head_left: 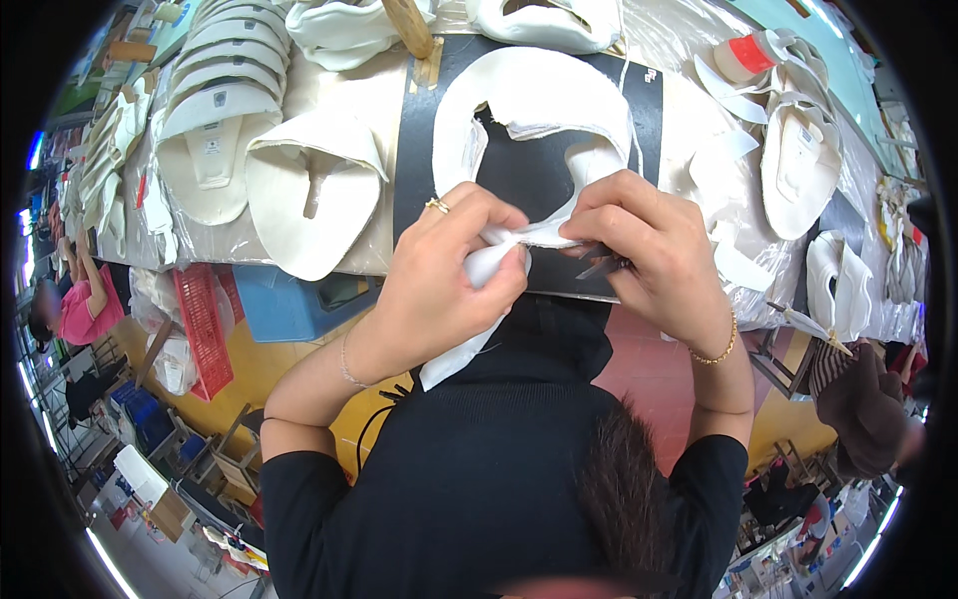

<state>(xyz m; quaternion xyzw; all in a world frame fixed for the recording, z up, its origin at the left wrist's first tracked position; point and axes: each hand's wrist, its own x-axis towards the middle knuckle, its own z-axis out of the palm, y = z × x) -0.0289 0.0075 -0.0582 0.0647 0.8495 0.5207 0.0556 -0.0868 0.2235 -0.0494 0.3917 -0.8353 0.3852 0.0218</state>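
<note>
A white, curved fabric shoe upper (549, 85) lies on a black board in front of me, its far part arched and its near end drawn up between my hands. My left hand (449, 262) pinches the edge of this end between thumb and fingers, and a loose white flap (454, 357) hangs below it. Close by on the right, my right hand (654, 250) grips the same edge with its fingertips. A small dark tool with a pointed tip (602, 266) sits within the right fingers; its handle is mostly hidden by the hand.
Several cream shoe uppers (225, 110) stand nested at the far left, with one single upper (314, 190) beside them. A wooden stick (407, 28) rises behind the board (419, 130). Offcuts (738, 255) and a red-banded roll (746, 57) lie right. A blue stool (284, 302) stands below the table.
</note>
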